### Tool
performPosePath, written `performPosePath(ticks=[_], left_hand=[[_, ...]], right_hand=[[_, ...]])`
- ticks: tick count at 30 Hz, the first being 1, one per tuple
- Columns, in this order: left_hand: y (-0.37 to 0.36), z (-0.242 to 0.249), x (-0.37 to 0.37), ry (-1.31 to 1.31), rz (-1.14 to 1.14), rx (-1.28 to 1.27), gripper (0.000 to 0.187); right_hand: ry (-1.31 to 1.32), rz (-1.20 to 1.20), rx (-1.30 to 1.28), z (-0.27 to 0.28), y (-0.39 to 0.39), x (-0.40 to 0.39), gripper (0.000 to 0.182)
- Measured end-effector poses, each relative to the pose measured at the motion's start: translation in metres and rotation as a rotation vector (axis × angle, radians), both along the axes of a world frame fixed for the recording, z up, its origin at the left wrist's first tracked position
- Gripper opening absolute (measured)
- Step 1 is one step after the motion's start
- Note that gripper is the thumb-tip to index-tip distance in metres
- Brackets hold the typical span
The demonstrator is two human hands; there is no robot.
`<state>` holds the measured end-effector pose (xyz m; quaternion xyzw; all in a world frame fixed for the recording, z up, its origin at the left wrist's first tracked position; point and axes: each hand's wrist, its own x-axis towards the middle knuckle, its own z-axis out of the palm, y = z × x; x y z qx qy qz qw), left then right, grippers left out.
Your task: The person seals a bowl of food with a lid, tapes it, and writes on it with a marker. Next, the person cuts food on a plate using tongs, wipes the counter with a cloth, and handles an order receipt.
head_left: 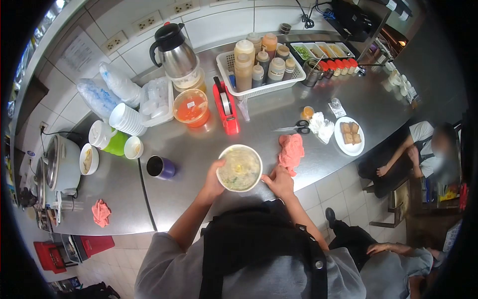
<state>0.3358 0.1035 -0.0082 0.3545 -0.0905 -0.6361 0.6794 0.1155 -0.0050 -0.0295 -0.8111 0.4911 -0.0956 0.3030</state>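
A white bowl (240,146) holds pale, soupy food with a yellow spot in the middle. My left hand (215,178) is closed around its left side. At the bowl's right, my right hand (280,183) has bent fingers, with the thumb by the rim. Those fingers meet the lower end of a crumpled pink cloth (291,150); what they grip, if anything, is hidden. Beyond the cloth lie black-handled scissors (301,126) and crumpled white tissue (321,126). A red tape dispenser (230,117) stands behind the bowl.
Squeeze bottles fill a white basket (300,74). To the left are an orange-filled tub (191,108), a thermos jug (174,52) and a purple cup (161,167). A plate (339,145) of browned squares is near the right edge. Two people (417,149) sit at right.
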Motion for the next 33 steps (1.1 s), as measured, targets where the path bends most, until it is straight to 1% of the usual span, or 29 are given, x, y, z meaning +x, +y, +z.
performPosePath(ticks=[1,2,3,7,9,10,12,13,15,16,18,20,22,23,25,26,27,29,30,32,33], left_hand=[[0.005,0.007,-0.002,0.174,0.026,-0.023,0.057],[0.009,0.006,-0.005,0.221,0.077,-0.021,0.060],[0.012,0.006,-0.007,0.219,0.075,-0.021,0.060],[0.016,0.016,-0.015,0.223,0.174,-0.111,0.061],[0.014,0.025,-0.017,0.223,0.217,-0.110,0.062],[0.011,0.030,-0.020,0.228,0.217,-0.107,0.063],[0.010,0.032,-0.027,0.230,0.213,-0.100,0.063],[0.008,0.031,-0.031,0.235,0.219,-0.095,0.064],[0.008,0.034,-0.029,0.232,0.223,-0.098,0.064],[0.010,0.038,-0.024,0.208,0.246,-0.101,0.065],[0.022,0.037,-0.022,0.189,0.280,-0.099,0.066],[0.026,0.037,-0.014,0.219,0.303,-0.157,0.066],[0.030,0.035,-0.008,0.192,0.335,-0.153,0.067],[0.032,0.033,-0.006,0.173,0.343,-0.141,0.067],[0.033,0.035,-0.006,0.151,0.334,-0.131,0.067],[0.033,0.035,-0.008,0.151,0.314,-0.130,0.067],[0.032,0.031,-0.011,0.156,0.308,-0.127,0.067],[0.033,0.019,-0.015,0.128,0.341,-0.091,0.065],[0.034,0.015,-0.014,0.126,0.337,-0.094,0.065],[0.036,0.008,-0.014,0.020,0.380,-0.059,0.063],[0.036,0.007,-0.016,0.020,0.367,-0.062,0.063]], right_hand=[[0.000,-0.003,0.003,0.005,0.000,0.000,0.056],[-0.098,-0.007,0.036,0.010,-0.003,-0.001,0.061],[-0.196,-0.012,0.069,0.015,-0.006,-0.001,0.068],[-0.143,0.037,0.105,0.050,-0.030,-0.007,0.067],[-0.420,-0.187,-0.490,0.071,-0.028,0.012,0.056],[-0.416,-0.187,-0.488,0.088,-0.020,0.027,0.056],[-0.747,-0.147,-0.421,0.118,0.001,0.059,0.047],[-0.752,-0.151,-0.424,0.113,0.005,0.064,0.047],[-0.738,-0.074,-0.343,0.090,0.010,0.069,0.045],[-0.503,-0.063,-0.554,0.081,0.003,0.063,0.042],[-0.458,-0.080,-0.527,0.032,-0.003,0.038,0.043],[-0.429,-0.089,-0.510,0.027,-0.004,0.034,0.043],[-0.507,-0.041,-0.165,0.059,0.011,0.027,0.048],[-0.508,-0.034,-0.160,0.064,0.016,0.029,0.048],[-0.770,-0.049,0.535,0.069,0.027,0.039,0.059],[-0.779,-0.038,0.593,0.058,0.030,0.045,0.065],[-0.775,-0.047,0.592,0.056,0.032,0.048,0.065],[-0.701,-0.091,0.747,0.053,0.030,0.056,0.071],[-0.705,-0.093,0.743,0.038,0.022,0.059,0.071],[-0.601,0.079,0.885,0.004,-0.001,0.061,0.076],[-0.608,0.068,0.878,0.010,-0.013,0.063,0.076]])
